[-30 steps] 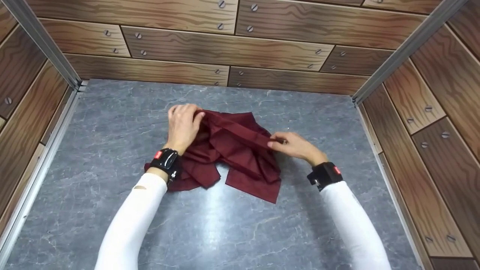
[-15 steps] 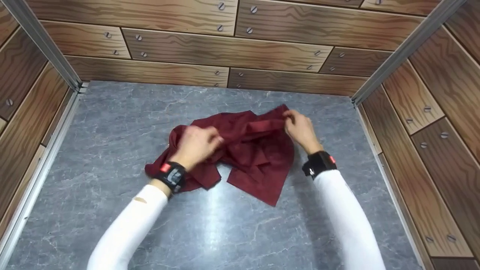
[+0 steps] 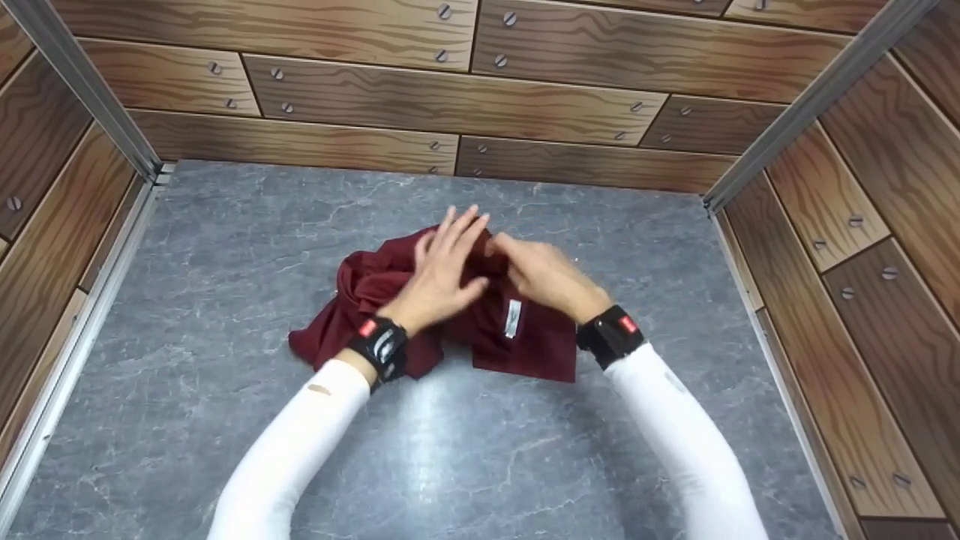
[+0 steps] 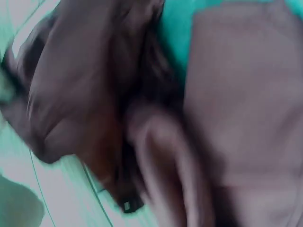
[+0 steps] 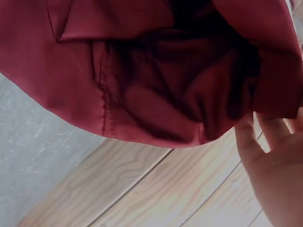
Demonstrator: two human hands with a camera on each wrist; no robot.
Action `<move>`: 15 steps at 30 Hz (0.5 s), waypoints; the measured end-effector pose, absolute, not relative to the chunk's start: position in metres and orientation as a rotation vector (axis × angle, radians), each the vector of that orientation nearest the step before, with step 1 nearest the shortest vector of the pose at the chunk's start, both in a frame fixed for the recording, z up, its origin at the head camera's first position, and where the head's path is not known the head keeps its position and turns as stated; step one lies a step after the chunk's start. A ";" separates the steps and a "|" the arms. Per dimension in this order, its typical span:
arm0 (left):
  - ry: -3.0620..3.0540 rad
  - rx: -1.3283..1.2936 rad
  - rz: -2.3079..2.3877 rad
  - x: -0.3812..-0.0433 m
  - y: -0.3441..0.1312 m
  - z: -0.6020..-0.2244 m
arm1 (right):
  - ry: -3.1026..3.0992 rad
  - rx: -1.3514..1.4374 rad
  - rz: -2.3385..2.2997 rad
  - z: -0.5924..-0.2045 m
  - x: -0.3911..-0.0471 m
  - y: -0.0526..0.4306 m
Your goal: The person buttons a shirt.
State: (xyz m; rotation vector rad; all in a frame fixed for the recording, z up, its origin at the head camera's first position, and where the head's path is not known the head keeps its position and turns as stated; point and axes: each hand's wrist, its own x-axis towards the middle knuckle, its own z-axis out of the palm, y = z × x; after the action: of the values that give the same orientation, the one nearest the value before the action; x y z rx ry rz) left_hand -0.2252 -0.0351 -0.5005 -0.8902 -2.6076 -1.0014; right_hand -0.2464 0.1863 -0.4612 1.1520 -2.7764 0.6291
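A crumpled dark red garment [image 3: 360,289] lies on the floor in the head view, a white label [image 3: 513,319] showing at its right part. Over its middle my left hand [image 3: 442,277] is spread, fingers extended; whether it touches the cloth I cannot tell. Just to the right, my right hand [image 3: 544,274] has curled fingers and grips cloth at the upper edge. The right wrist view shows a hand [image 5: 279,161] with fingertips behind the hem of the garment [image 5: 156,94]. The left wrist view is blurred, with cloth filling most of it.
Grey marbled flooring [image 3: 225,420] surrounds the garment. Wood-patterned panels form a back wall [image 3: 375,82], a left wall [image 3: 45,247] and a right wall [image 3: 862,300], joined by metal corner rails [image 3: 817,105].
My left hand has let go of the cloth edge and moved right, fingers now spread. My right hand rose with the edge, then came left toward the middle. The label has come into view.
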 end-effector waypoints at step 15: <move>-2.706 -0.389 -1.106 -0.260 -0.069 -0.504 | -2.894 0.326 0.768 -0.531 -0.205 0.191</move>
State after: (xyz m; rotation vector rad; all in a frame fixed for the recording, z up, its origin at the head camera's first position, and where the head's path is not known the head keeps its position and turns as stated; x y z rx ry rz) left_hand -0.2605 -0.0694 -0.5041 -0.3889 -2.7063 -1.1059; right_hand -0.2047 0.1907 -0.5310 0.3264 -2.8940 0.7676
